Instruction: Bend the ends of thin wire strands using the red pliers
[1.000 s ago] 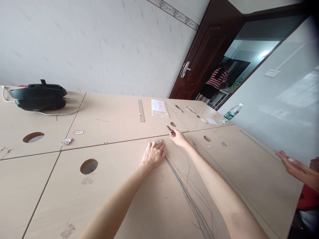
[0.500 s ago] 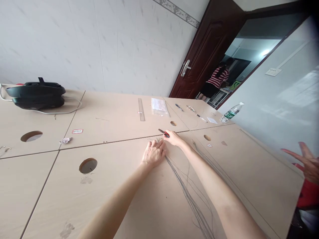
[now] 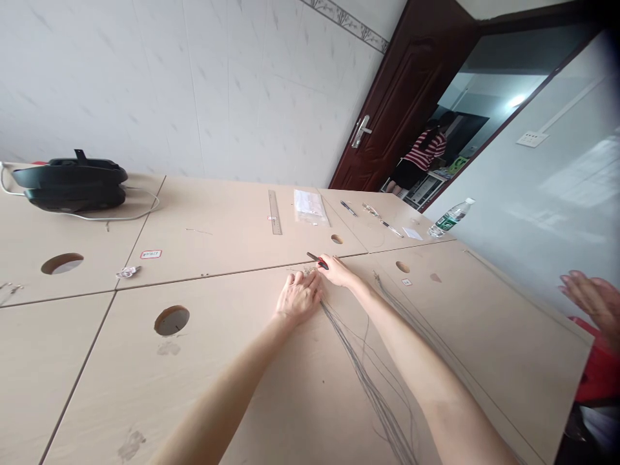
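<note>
A bundle of thin grey wires (image 3: 368, 381) runs across the pale wooden table (image 3: 242, 387) from the near right edge to the middle. My left hand (image 3: 298, 298) lies flat on the far ends of the wires, pressing them to the table. My right hand (image 3: 338, 270) sits just beyond it and grips a small red-handled cutter (image 3: 318, 260), whose tip points left over the wire ends. A second, thinner strand of wires (image 3: 411, 316) lies to the right of my right forearm.
The table has round cable holes (image 3: 171, 320). A black cable reel (image 3: 72, 181) stands at the far left. A metal ruler (image 3: 274, 212), a plastic bag (image 3: 310, 208), pens and a water bottle (image 3: 450, 219) lie at the back. Another person's hand (image 3: 588, 300) hovers at the right edge.
My right hand has drawn the cutter left, close to my left hand and the wire ends. The other person's hand at the right has lifted and moved.
</note>
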### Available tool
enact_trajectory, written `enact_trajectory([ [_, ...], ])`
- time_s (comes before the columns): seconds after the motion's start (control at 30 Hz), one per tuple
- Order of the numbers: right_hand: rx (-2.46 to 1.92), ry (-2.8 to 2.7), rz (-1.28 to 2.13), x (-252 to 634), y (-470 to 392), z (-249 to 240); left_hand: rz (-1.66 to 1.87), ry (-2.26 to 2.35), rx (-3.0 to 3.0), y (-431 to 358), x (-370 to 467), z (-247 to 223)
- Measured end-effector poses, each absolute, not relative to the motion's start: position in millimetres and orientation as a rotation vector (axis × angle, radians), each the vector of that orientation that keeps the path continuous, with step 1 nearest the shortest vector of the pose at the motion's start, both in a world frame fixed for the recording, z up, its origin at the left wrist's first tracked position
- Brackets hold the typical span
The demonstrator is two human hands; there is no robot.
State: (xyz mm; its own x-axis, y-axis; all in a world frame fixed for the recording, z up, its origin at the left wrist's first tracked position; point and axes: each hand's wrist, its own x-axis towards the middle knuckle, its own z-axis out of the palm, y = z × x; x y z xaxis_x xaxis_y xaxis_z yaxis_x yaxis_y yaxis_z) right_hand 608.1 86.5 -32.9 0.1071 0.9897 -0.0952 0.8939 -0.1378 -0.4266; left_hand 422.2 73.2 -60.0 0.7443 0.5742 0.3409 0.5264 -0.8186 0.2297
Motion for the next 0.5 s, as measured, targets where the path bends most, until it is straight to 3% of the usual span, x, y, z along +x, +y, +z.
enact_trajectory([
  [0.5, -1.898, -1.851, 0.638, 618.3, 95.4, -47.1, 0.579, 0.896, 2.838, 72.5, 421.2, -56.4],
])
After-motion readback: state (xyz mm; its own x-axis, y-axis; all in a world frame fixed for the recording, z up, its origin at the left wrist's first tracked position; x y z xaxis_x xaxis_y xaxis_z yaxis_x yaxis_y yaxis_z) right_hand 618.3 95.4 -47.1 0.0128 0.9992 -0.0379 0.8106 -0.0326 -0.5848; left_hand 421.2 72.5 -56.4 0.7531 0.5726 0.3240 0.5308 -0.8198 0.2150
